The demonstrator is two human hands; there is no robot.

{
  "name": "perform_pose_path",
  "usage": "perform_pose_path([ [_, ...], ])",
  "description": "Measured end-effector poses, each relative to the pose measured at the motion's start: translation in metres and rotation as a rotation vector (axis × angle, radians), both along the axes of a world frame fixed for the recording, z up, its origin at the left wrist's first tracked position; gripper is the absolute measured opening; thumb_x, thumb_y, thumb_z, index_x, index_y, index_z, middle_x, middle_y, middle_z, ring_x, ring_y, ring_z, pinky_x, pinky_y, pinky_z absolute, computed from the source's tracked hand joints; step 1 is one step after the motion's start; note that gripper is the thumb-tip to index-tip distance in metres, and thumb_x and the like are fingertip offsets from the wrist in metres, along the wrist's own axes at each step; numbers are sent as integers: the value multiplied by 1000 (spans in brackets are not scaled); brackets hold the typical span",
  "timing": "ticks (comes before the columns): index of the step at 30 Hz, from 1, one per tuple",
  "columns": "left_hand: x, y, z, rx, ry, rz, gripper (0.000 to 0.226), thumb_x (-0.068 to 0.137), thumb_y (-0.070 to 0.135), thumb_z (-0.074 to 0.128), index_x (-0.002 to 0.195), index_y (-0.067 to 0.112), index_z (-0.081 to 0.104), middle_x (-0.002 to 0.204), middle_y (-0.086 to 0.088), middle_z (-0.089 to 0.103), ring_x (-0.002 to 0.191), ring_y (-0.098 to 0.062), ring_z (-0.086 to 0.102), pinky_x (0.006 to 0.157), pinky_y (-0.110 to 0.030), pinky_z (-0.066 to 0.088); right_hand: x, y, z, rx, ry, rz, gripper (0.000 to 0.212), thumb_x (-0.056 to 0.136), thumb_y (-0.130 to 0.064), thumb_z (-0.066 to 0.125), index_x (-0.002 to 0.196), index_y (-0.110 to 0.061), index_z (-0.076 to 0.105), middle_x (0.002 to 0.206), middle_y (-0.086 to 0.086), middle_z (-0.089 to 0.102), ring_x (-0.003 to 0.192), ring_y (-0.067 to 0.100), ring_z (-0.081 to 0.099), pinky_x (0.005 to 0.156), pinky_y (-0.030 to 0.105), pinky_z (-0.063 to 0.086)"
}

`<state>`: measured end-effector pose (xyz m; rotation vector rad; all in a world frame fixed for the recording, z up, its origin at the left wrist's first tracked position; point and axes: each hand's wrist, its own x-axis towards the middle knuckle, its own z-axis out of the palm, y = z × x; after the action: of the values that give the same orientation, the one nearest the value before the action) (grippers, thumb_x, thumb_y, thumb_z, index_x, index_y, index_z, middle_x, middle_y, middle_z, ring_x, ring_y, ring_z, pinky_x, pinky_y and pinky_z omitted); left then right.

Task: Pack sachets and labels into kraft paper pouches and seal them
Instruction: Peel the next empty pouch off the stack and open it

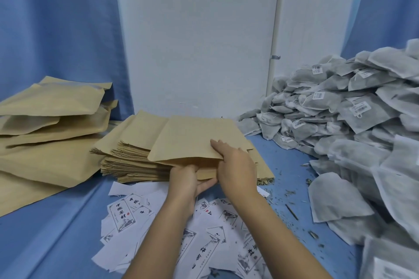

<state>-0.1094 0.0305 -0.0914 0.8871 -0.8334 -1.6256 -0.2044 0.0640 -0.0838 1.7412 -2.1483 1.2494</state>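
Two hands meet at the centre of the frame, at the near edge of one kraft pouch (192,138) lying on top of a stack (127,161) of flat ones. The right hand (235,165) pinches the pouch's upper lip and lifts it; the left hand (183,179) appears to pinch the lower lip, thumb above and fingers beneath, so the mouth gapes a little.

Likely trouble: the sheets are thin and lie close, so a second pouch may come up with the first. Pulling the lips apart too hard could tear a side seam. The stack is already fanned out and could slide onto the labels (204,240) just below it. Crumbs (292,197) strewn on the blue cloth (56,222) could get inside.

Counts: one pouch in hand; one stack, too many to count; some four or five bulging pouches (49,120) piled at left; dozens of labels scattered at lower centre; dozens of grey sachets (340,106) heaped at right
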Motion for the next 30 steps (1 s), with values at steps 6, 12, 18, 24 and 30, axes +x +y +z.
perform_pose_path([
  [6, -1, -3, -4, -46, -71, -11, 41, 95, -4, 34, 123, 16, 54, 118, -7, 62, 79, -21, 68, 59, -37, 59, 5, 2, -4, -357, -214, 120, 78, 67, 25, 33, 127, -17, 62, 144, 7, 44, 134, 14, 42, 106, 16, 31],
  [12, 8, -5, -5, -52, -121, -46, 27, 93, 1, 46, 115, 9, 59, 96, -11, 72, 75, -29, 71, 60, -35, 59, 5, 3, -6, -189, -107, 38, 71, 71, 13, 43, 128, -25, 61, 141, -6, 50, 130, 7, 45, 110, 22, 31],
  [18, 35, -21, 6, -233, -127, 233, 49, 93, 2, 46, 137, 22, 42, 119, -3, 59, 100, -22, 61, 54, -26, 56, -9, 5, 11, -28, -152, -153, 60, 71, 1, 52, 123, -25, 62, 143, -9, 48, 111, 14, 58, 109, 42, 34],
  [24, 45, -24, 4, -545, -320, 324, 59, 94, 23, 57, 142, 44, 31, 148, 20, 32, 131, -5, 38, 110, -35, 32, -18, 4, 14, 116, -451, -125, 38, 84, -8, 51, 121, -3, 59, 113, 14, 65, 95, 27, 58, 73, 34, 45],
  [30, 43, -24, 1, -914, -796, 304, 67, 83, 55, 51, 143, 29, 38, 151, 25, 18, 140, 5, 15, 109, -16, 17, -23, 3, 15, 15, -649, -56, 42, 85, -19, 55, 127, -13, 57, 121, 2, 62, 105, 17, 56, 74, 23, 40],
])
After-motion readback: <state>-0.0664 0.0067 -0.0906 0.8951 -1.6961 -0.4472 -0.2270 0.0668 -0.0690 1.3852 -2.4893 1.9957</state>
